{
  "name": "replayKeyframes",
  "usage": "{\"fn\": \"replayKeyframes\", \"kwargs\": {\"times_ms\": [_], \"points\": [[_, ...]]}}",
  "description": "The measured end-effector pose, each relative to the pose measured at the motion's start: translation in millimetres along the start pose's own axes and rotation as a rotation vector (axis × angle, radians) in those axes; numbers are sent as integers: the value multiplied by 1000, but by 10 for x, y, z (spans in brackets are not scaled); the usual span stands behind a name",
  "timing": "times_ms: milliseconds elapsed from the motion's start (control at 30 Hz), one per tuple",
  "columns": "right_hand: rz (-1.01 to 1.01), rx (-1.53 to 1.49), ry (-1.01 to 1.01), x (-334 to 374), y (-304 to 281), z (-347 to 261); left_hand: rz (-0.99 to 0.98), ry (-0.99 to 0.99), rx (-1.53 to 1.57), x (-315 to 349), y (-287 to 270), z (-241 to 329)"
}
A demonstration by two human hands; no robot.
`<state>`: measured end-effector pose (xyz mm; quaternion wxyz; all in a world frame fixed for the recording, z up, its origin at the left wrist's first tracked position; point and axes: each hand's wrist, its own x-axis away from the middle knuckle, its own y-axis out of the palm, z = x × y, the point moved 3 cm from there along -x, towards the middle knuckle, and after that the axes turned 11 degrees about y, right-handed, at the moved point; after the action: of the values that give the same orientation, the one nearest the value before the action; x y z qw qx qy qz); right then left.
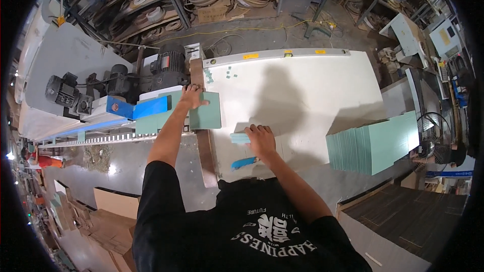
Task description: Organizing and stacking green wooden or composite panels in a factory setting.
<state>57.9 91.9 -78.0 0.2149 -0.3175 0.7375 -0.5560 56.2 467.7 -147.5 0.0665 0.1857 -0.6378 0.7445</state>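
Note:
My left hand [190, 97] lies on a green panel [206, 116] at the near end of the edge-banding machine, thumb stretched out over its face and fingers at its far edge. Another green board [147, 123] sits farther left in the machine, partly under its blue guard [150, 108]. Over the white table [322, 85], my right hand [262, 142] is closed on the right end of a small stack of pale green strips [238, 138]; its palm hides that end. Nearer me rests a blue-handled knife [243, 163], its right part close to my wrist.
A tall stack of green panels [370, 143] stands at the table's right. A long spirit level [277, 55] lies along the far edge, with small green scraps [209, 74] near its left end. Motors [169, 68] rise behind the machine. A fan [436, 143] stands far right.

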Motion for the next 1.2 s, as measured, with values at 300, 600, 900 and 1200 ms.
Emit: {"fn": "replayKeyframes", "kwargs": {"times_ms": [300, 600, 900, 1200], "points": [[69, -81, -19, 72, -99, -43, 18, 120, 369, -153, -114, 583], [136, 26, -33, 45, -172, -25, 51, 469, 780, 375, -375, 1547], [69, -14, 3, 43, -55, -10, 477, 178, 163, 222, -375, 229], [157, -38, -12, 18, -77, -3, -45, -95, 71, 76, -266, -663]]}}
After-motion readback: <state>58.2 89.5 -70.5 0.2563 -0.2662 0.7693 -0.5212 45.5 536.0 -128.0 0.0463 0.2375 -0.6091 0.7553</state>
